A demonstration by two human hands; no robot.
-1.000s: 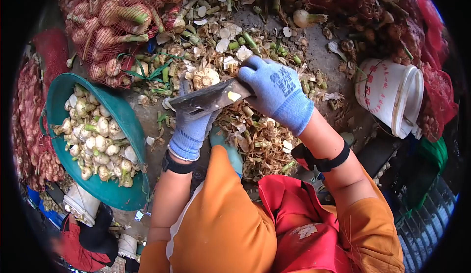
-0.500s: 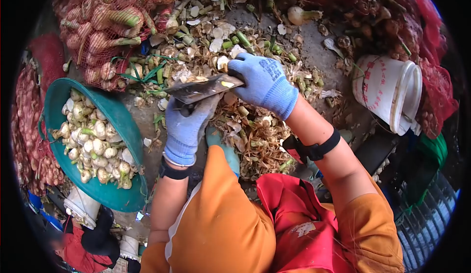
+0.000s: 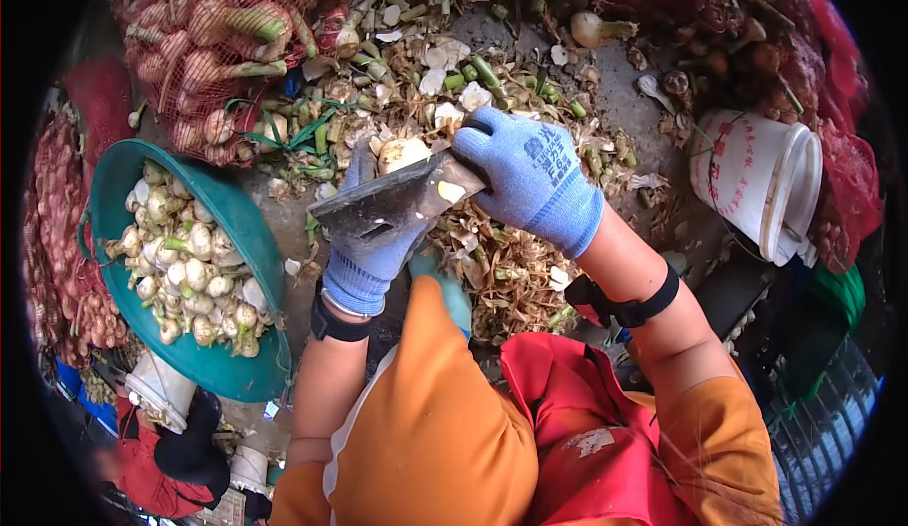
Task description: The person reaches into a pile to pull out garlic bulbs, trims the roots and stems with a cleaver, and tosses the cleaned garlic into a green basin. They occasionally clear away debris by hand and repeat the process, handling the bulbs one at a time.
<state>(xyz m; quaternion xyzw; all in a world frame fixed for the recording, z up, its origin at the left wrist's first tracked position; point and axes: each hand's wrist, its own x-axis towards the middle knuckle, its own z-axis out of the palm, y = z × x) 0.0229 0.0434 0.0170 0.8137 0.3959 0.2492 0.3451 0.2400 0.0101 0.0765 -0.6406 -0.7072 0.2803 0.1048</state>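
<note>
In a blue knit glove, my right hand [image 3: 532,174] is closed around the handle end of a broad, dark-bladed knife [image 3: 383,200]. A pale scrap sticks to the blade near my fingers. Under and behind the blade is my left hand [image 3: 364,259], also gloved, its fingers curled around a garlic bulb [image 3: 403,154]. The bulb's pale top shows above the blade's far edge; the blade hides its lower part and much of the left palm. Below both hands lies a heap of dry peels and cut stems [image 3: 511,275].
A teal tub [image 3: 260,242] holding trimmed garlic bulbs [image 3: 194,266] tilts at left. Red mesh sacks of garlic [image 3: 222,34] stand at back left and back right. A white bucket [image 3: 742,176] leans at right. Another person in red [image 3: 156,464] is at lower left.
The knife has shifted slightly left and down and its blade faces me more. The garlic bulb now shows behind it. My right hand has moved a little right and down.
</note>
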